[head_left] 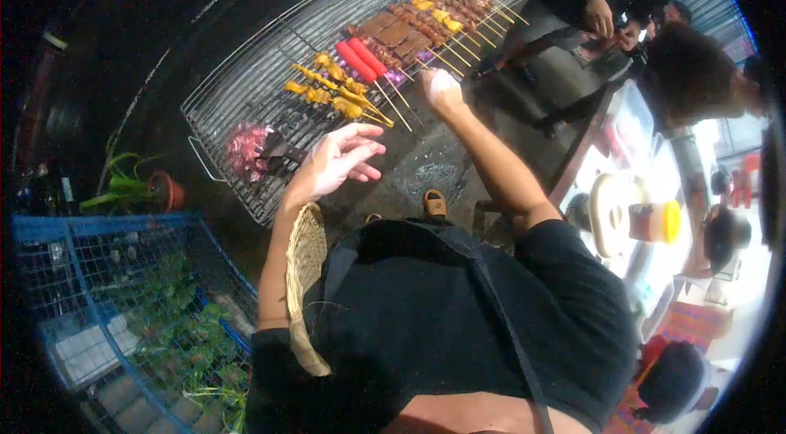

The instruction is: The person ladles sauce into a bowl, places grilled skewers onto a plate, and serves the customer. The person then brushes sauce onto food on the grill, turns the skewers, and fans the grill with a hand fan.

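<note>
My right hand (442, 90) is closed at the near edge of the grill, its fingers pinched at the stick end of a meat skewer (377, 49). My left hand (344, 160) hovers over the near edge, fingers spread and holding nothing. Close to it lie skewers of yellow meat pieces (327, 90), and beside them are red hotdog skewers (356, 61). Flat brown slabs on sticks (397, 37) lie farther along. A woven fan (304, 270) rests between my left forearm and my body.
The long wire grill (254, 65) spans the top, with a pinkish plastic bag (248, 146) at its left end. At right is a table with a yellow-lidded jar (671, 221); several people are around it. A blue mesh fence (106, 287) and a potted plant (166, 188) stand left.
</note>
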`<state>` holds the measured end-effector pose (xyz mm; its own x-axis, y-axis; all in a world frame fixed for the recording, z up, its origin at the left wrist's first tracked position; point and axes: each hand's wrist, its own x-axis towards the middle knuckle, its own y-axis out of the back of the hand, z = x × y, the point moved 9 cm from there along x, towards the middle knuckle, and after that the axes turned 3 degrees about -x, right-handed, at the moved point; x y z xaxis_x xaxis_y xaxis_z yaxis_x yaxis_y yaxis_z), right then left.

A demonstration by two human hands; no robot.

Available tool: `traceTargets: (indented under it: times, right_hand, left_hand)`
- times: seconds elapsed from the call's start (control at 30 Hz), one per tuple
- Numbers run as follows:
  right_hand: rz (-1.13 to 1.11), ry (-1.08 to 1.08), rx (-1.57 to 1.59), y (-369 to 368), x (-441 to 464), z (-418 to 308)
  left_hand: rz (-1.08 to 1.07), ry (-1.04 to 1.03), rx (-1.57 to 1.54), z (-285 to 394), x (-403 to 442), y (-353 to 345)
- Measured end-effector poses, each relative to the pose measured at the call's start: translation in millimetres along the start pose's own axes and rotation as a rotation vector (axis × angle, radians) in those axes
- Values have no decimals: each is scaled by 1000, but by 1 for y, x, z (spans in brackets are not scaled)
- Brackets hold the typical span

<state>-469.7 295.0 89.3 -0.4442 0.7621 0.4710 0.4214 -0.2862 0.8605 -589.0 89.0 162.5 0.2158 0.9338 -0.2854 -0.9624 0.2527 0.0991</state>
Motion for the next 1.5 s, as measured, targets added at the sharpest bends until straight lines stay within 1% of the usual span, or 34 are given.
traceTargets:
  times: [0.03,0.1,0.13,0.2,0.23,0.3,0.33,0.4,0.43,0.5,0.6,0.63,0.7,0.73,0.8,0.83,0.87,0.9,0.93,0.97,1.0,1.03,1.07,1.1,1.17,1.23,1.27,1.3,1.33,1.37,1.4,1.43,1.47,1.5]
  right_hand:
    - [0,-2,-1,2,0,0]
    - [-90,-76,146,-4,-1,6]
    - [-90,-78,145,-4,-2,9]
    - [29,18,391,13,-5,7]
    - [30,17,390,18,-6,7]
    - [-198,-72,411,8,-10,11]
    - [-197,-74,411,1,-10,16]
    - [65,94,349,16,-8,12]
    - [66,87,348,19,-10,11]
    - [62,30,179,24,-13,10]
    - [133,47,234,20,-14,6]
    - [50,2,191,18,-14,3]
    - [-16,20,135,11,-7,-5]
    - [-16,11,131,17,-9,-8]
    - [91,-49,-44,56,-15,-18]
    - [185,12,138,98,-22,-41]
    - [19,167,269,120,-22,-80]
    - [-102,493,517,176,-37,-139]
    - [-171,712,772,215,-57,-186]
    - [-95,1024,920,240,-80,-223]
    - [0,1172,967,253,-104,-250]
    - [-144,1283,934,261,-124,-278]
    - [-88,1393,999,246,-146,-300]
    - [-426,1423,740,226,-164,-325]
    - [-469,1453,733,229,-180,-332]
    - [-297,1554,802,255,-196,-329]
    - [-388,1530,695,251,-201,-329]
    - [-355,1438,720,253,-194,-316]
    - [-322,1346,743,256,-182,-295]
    - [-412,1236,764,267,-154,-255]
    - [-522,1086,972,247,-117,-203]
    - [-321,790,721,271,-89,-134]
    - [-225,481,476,295,-68,-58]
    - [-131,269,284,298,-50,-19]
  left_hand:
    - [41,-10,-9,0,2,5]
    - [75,-37,-1,0,5,10]
    - [109,-57,-8,2,6,14]
    - [179,-106,-51,5,7,21]
    - [177,-106,-50,6,8,22]
    - [266,-118,-79,8,11,33]
    - [281,-139,-57,13,10,35]
    - [366,-199,-73,23,6,46]
    - [396,-236,-81,26,5,52]
    - [464,-269,-65,34,-1,61]
    - [521,-316,-98,38,-5,74]
    - [529,-332,-108,39,-7,75]
    - [574,-345,-128,44,-8,81]
    - [583,-374,-150,43,-8,87]
    - [638,-437,-181,49,-16,95]
    - [672,-477,-207,54,-25,96]
    - [713,-498,-248,56,-36,101]
    - [763,-518,-288,58,-44,108]
    - [817,-561,-332,63,-50,115]
    - [871,-603,-377,67,-55,122]
    - [891,-629,-411,72,-60,124]
    - [911,-655,-445,76,-65,126]
    - [932,-676,-435,81,-69,127]
    - [938,-697,-417,88,-75,125]
    - [954,-713,-359,103,-88,118]
    - [985,-748,-325,106,-95,124]
    - [986,-737,-232,112,-100,122]
    - [987,-724,-139,120,-105,120]
    - [1000,-707,22,133,-112,115]
    - [1010,-685,183,148,-121,106]
    - [1052,-673,290,162,-137,97]
    - [1079,-686,347,170,-159,93]
    - [1128,-730,374,182,-185,77]
    - [1185,-765,370,180,-209,61]
